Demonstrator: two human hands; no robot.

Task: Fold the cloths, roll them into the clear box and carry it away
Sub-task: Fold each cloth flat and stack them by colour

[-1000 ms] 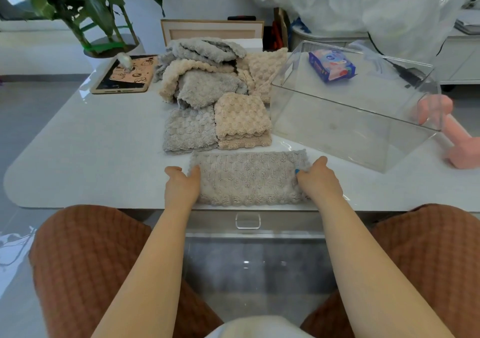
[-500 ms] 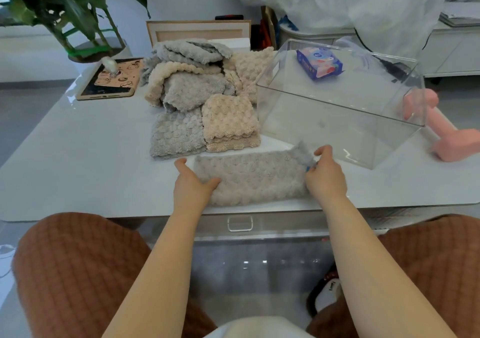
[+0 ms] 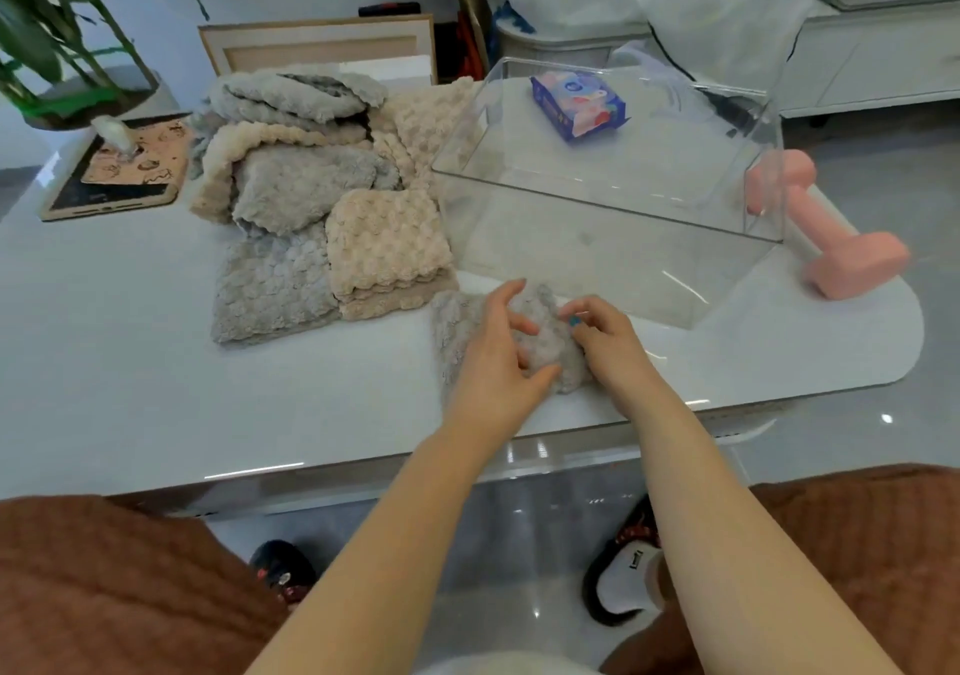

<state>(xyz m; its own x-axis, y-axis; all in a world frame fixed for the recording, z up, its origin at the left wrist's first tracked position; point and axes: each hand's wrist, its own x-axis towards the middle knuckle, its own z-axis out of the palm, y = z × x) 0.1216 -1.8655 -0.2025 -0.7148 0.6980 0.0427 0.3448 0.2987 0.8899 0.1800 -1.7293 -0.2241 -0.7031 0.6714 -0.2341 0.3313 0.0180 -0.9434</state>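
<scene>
A grey fluffy cloth [image 3: 545, 349] lies bunched into a short roll near the table's front edge, just in front of the clear box [image 3: 613, 248]. My left hand [image 3: 498, 357] grips its left side with curled fingers. My right hand [image 3: 605, 344] pinches its right end. Much of the cloth is hidden under both hands. To the left lie a folded grey cloth [image 3: 270, 285] and a folded beige cloth [image 3: 387, 248]. Behind them sits a heap of unfolded grey and beige cloths [image 3: 296, 155].
A blue packet [image 3: 576, 105] lies beyond the box, seen through its walls. A pink dumbbell [image 3: 831, 248] rests right of the box. A tablet [image 3: 117, 170] and a potted plant [image 3: 57, 51] stand far left. My knees are below the white table's [image 3: 130, 362] front edge.
The flat grey strip has been gathered from both ends into a short bunched roll. Both hands came together at its middle, and the view swung left so everything sits further right.
</scene>
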